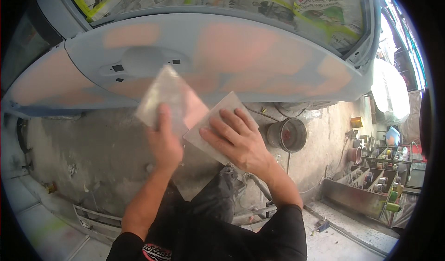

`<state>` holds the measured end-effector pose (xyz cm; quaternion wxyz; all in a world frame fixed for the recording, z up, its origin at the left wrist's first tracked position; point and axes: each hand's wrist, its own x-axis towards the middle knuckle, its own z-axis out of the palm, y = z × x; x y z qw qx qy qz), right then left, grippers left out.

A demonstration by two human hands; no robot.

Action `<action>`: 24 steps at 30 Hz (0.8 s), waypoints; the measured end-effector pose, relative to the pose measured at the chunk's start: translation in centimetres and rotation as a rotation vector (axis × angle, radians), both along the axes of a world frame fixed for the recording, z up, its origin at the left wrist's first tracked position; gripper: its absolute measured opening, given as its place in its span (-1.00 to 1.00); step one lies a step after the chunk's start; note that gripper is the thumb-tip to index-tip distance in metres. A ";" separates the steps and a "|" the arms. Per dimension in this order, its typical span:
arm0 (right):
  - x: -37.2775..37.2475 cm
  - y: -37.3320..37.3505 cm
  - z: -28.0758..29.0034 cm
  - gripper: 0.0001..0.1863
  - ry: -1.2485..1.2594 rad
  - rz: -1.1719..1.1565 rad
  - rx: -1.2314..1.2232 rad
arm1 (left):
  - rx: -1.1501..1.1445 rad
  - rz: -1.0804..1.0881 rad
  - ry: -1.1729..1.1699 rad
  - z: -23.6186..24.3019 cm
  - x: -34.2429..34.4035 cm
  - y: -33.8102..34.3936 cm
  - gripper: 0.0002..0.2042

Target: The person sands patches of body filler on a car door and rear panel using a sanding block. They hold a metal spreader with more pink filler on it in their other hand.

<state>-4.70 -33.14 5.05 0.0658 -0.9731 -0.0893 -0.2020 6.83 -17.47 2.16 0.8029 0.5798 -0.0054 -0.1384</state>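
In my left hand [166, 143] is a thin, pale square putty plate [160, 92], slightly blurred, gripped by its lower edge with the thumb on its face. A pink area, like filler putty [194, 107], shows along its right side. My right hand [238, 140] holds a second flat greyish putty plate [232, 104], fingers spread across its face and the thumb hidden. The two plates meet or overlap at their near edges. Beyond them stands a car door [176, 34], grey with pink patches [236, 45], its handle recess without a handle.
Newspaper [250, 1] edged with yellow-green tape covers the car window. A bucket [287, 135] stands on the concrete floor [92, 145] below the door. At the right are a metal rack [352, 191] with cans and a covered shape [389, 92]. A metal frame [97, 219] lies behind my left arm.
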 end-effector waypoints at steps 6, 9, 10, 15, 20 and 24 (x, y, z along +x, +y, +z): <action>2.9 -8.9 -1.6 -0.43 -0.231 -0.477 -0.046 | -0.245 0.142 0.069 -0.9 2.5 6.1 -0.52; 4.3 -11.3 -1.0 -0.45 -0.337 -0.591 -0.178 | -0.095 0.067 0.116 -2.2 0.7 8.6 -0.47; 4.5 -11.6 -0.7 -0.47 -0.369 -0.621 -0.170 | -0.052 0.077 0.184 -2.5 -0.1 9.4 -0.48; 5.9 -12.2 -0.3 -0.46 -0.389 -0.621 -0.181 | 0.048 0.136 0.336 -3.4 -3.1 11.3 -0.50; 6.1 -12.1 -0.8 -0.39 -0.315 -0.579 -0.190 | 0.073 0.130 0.360 -4.6 -4.1 12.9 -0.51; 5.7 -10.2 -4.1 -0.39 -0.320 -0.513 -0.128 | 0.081 0.120 0.338 -4.5 -4.3 12.4 -0.52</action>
